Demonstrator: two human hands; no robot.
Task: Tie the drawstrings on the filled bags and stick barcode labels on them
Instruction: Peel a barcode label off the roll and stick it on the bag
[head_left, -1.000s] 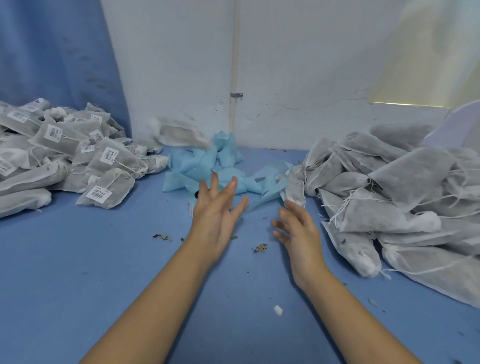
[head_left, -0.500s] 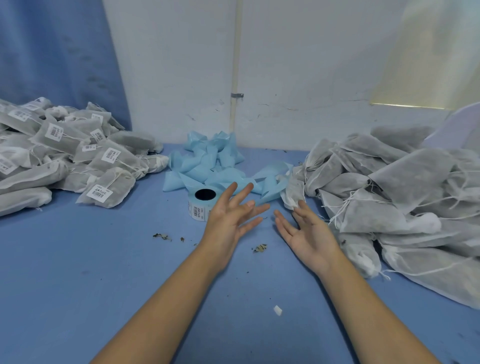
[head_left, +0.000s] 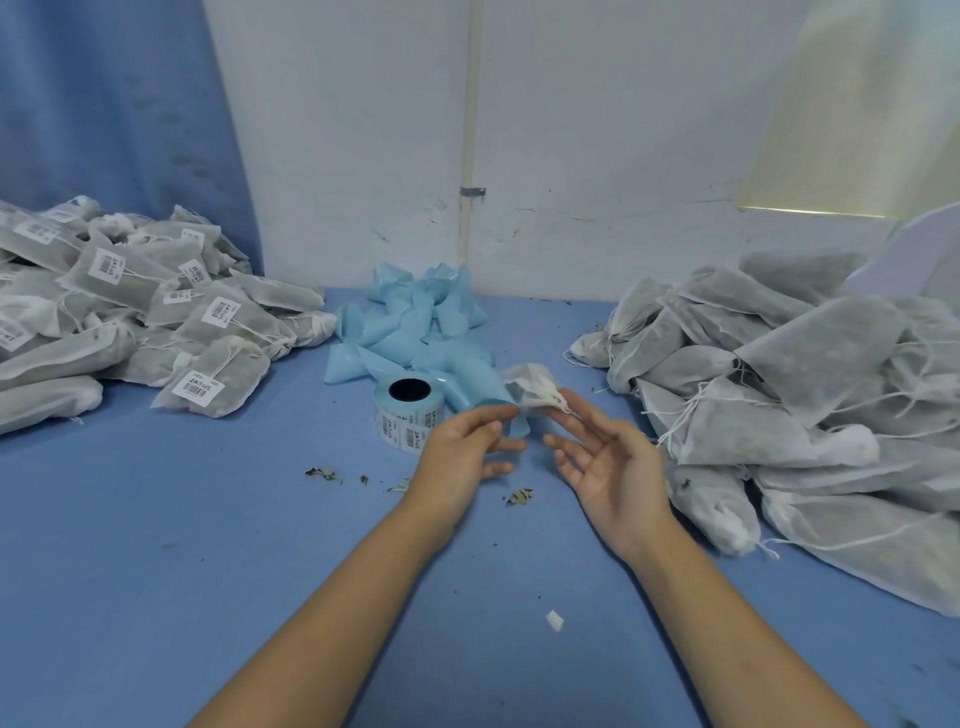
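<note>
A small grey filled bag (head_left: 527, 384) with a white gathered neck sits just behind the label roll, between my two hands. My right hand (head_left: 608, 462), palm turned up and left, pinches the bag's neck at its fingertips. My left hand (head_left: 462, 447) reaches in from the left with fingers extended, its index tip touching the bag. The roll of barcode labels (head_left: 410, 410) stands on the blue table (head_left: 208, 519) just left of my left hand. A heap of unlabelled grey bags (head_left: 779, 389) with loose drawstrings lies at the right.
A pile of tied bags with barcode labels (head_left: 156, 322) fills the left side. Light blue backing scraps (head_left: 415, 327) are heaped at the back by the wall. Dry leaf crumbs (head_left: 519, 496) and a white scrap (head_left: 554, 621) lie on the table.
A bag came to rest on the left pile. Both hands swung right toward the unlabelled heap, and one grey bag has come off its edge into my right fingertips.
</note>
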